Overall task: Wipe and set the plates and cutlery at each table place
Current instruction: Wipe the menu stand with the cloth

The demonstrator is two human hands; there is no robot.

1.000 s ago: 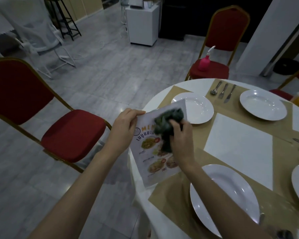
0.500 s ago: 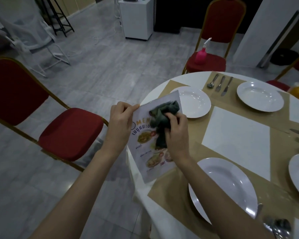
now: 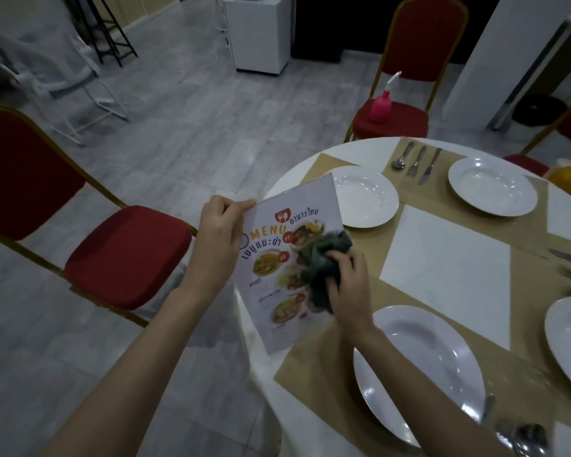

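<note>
Dark cloth between hands, on menu

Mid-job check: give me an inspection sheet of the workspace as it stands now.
Surface: round table, white cloth, tan mats.
Job's things: four white plates, nearest plate; spoon, fork, knife set on far mat; more cutlery at right and bottom edges.
Clutter: menu held over table edge.
Grippers: left hand pinches menu's edge; right hand presses dark cloth on menu.
Cables: white cord on floor near cabinet.
Surroundings: red chairs; pink spray bottle on far chair.
</note>
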